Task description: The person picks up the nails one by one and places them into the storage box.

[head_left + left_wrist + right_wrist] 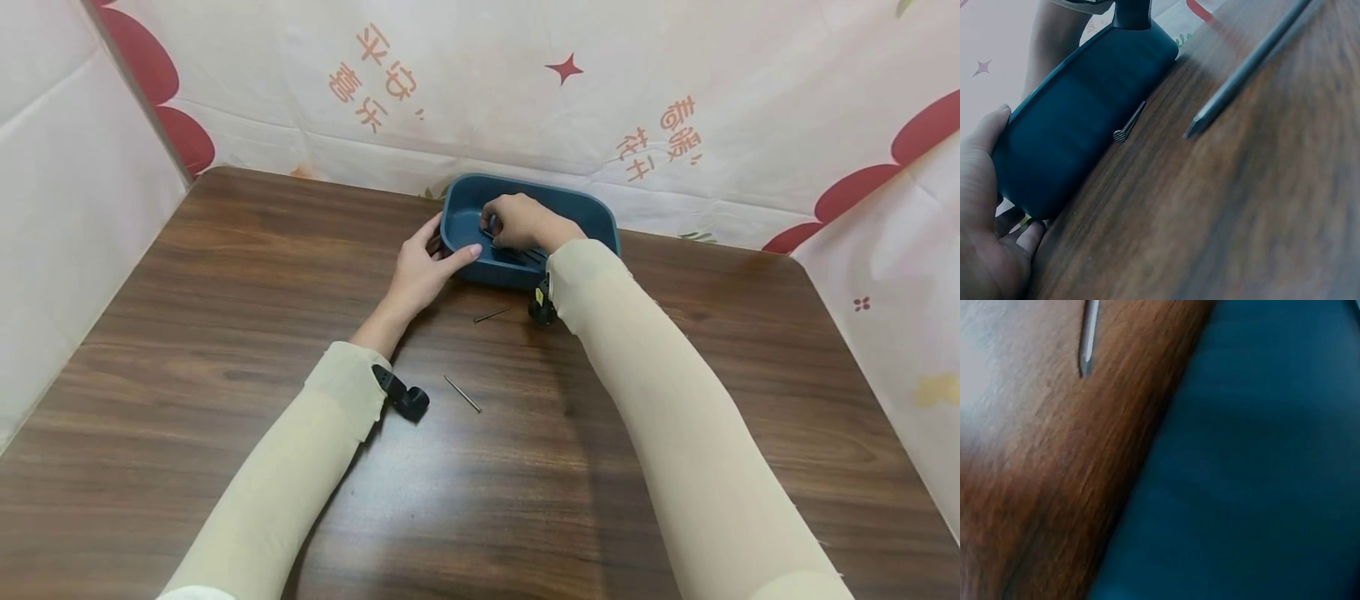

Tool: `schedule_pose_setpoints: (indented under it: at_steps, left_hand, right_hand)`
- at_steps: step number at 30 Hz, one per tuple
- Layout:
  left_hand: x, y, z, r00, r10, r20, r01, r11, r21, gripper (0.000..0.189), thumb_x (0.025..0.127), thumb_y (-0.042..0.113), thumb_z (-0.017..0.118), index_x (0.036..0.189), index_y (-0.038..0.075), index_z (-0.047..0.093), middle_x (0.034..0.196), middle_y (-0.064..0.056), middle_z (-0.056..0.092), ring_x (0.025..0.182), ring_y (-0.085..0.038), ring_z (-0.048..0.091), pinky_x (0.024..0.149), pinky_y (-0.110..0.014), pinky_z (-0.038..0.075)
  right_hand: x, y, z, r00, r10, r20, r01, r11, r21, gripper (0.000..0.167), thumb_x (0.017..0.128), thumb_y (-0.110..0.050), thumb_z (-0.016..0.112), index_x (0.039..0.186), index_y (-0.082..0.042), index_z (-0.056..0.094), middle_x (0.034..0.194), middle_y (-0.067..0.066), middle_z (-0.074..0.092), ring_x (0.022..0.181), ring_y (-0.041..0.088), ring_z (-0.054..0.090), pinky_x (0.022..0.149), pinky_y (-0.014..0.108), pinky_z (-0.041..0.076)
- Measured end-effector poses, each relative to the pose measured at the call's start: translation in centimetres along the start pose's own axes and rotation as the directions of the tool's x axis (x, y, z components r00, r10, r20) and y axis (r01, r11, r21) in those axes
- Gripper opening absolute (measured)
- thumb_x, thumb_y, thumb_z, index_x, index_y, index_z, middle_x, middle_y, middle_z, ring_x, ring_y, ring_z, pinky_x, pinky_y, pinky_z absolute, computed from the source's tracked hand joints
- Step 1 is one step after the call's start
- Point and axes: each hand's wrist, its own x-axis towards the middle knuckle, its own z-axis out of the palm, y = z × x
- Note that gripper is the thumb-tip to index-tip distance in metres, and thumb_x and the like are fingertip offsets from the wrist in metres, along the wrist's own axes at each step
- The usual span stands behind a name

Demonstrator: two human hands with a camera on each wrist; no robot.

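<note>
A blue plastic bin [592,208] stands at the back of the table. My left hand [422,268] grips its left end, thumb over the rim and fingers against the outer wall. Inside the bin is my right hand [519,223], fingers curled down and pinching a thin dark nail [487,235]. Several more nails [531,255] lie on the bin floor, partly hidden by this hand. One nail [492,315] rests on the wood just in front of the bin; its ridged head [1120,135] shows in the left wrist view. Nearer to me lies a longer nail [462,394].
The brown wooden table [247,333] reaches back to a white printed cloth [480,92] hanging right behind the bin. Black wrist cameras stick out from the left cuff [408,403] and the right cuff [542,305], above the tabletop nails.
</note>
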Motion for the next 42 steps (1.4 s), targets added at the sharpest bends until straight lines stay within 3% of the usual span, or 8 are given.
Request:
schedule_pose_setpoints:
  at_steps: [10, 14, 19, 24, 32, 42]
  left_hand:
    - [0.0, 0.1, 0.3, 1.000, -0.003, 0.004, 0.003, 1.000, 0.008, 0.082, 0.091, 0.034, 0.075, 0.159, 0.013, 0.033, 0.158, -0.013, 0.043, 0.145, -0.025, 0.047, 0.118, -0.039, 0.043]
    - [0.0, 0.2, 0.3, 1.000, 0.002, 0.001, -0.002, 1.000, 0.011, 0.082, 0.091, 0.034, 0.075, 0.159, 0.013, 0.033, 0.158, -0.013, 0.044, 0.145, -0.026, 0.047, 0.118, -0.040, 0.043]
    - [0.1, 0.2, 0.3, 1.000, 0.006, -0.012, -0.006, 1.000, 0.015, 0.081, 0.092, 0.035, 0.075, 0.158, 0.013, 0.035, 0.158, -0.012, 0.044, 0.144, -0.026, 0.047, 0.118, -0.040, 0.042]
    - [0.2, 0.1, 0.3, 1.000, 0.008, -0.013, -0.008, 1.000, 0.020, 0.081, 0.091, 0.035, 0.075, 0.158, 0.013, 0.035, 0.157, -0.013, 0.045, 0.144, -0.026, 0.047, 0.118, -0.039, 0.042]
    - [0.1, 0.1, 0.2, 1.000, 0.015, -0.020, -0.015, 1.000, 0.002, 0.079, 0.091, 0.031, 0.076, 0.157, 0.015, 0.037, 0.153, -0.011, 0.050, 0.140, -0.023, 0.052, 0.115, -0.038, 0.046]
    - [0.0, 0.2, 0.2, 1.000, 0.022, -0.021, -0.022, 1.000, -0.001, 0.080, 0.091, 0.028, 0.076, 0.158, 0.011, 0.035, 0.155, -0.014, 0.048, 0.142, -0.027, 0.050, 0.117, -0.041, 0.044]
  right_hand:
    - [-0.2, 0.5, 0.1, 1.000, -0.009, -0.001, 0.009, 1.000, 0.009, 0.035, 0.100, -0.009, 0.057, 0.135, -0.008, 0.058, 0.125, 0.015, 0.061, 0.111, 0.028, 0.058, 0.099, 0.045, 0.052]
    - [-1.2, 0.6, -0.8, 0.997, -0.051, -0.058, 0.053, 0.998, 0.020, 0.036, 0.099, -0.008, 0.058, 0.135, -0.007, 0.060, 0.124, 0.016, 0.063, 0.112, 0.030, 0.059, 0.099, 0.046, 0.052]
    - [-3.3, 0.0, -2.1, 0.975, -0.138, -0.172, 0.142, 0.990, 0.007, 0.034, 0.097, -0.007, 0.059, 0.130, -0.003, 0.064, 0.119, 0.017, 0.067, 0.106, 0.030, 0.062, 0.097, 0.046, 0.053]
    - [-6.1, -1.2, -2.5, 0.949, -0.230, -0.217, 0.232, 0.973, -0.019, 0.031, 0.096, -0.008, 0.062, 0.127, -0.004, 0.067, 0.120, 0.016, 0.070, 0.103, 0.027, 0.066, 0.094, 0.043, 0.056]
    - [-9.8, -3.2, -1.2, 0.935, -0.270, -0.228, 0.279, 0.960, 0.009, 0.028, 0.095, -0.010, 0.065, 0.123, -0.008, 0.069, 0.113, 0.008, 0.071, 0.098, 0.022, 0.067, 0.088, 0.039, 0.057]
    - [-11.7, -3.8, 2.2, 0.918, -0.301, -0.257, 0.327, 0.943, 0.064, 0.026, 0.093, -0.010, 0.070, 0.118, -0.009, 0.070, 0.106, 0.006, 0.073, 0.094, 0.017, 0.068, 0.087, 0.036, 0.058]
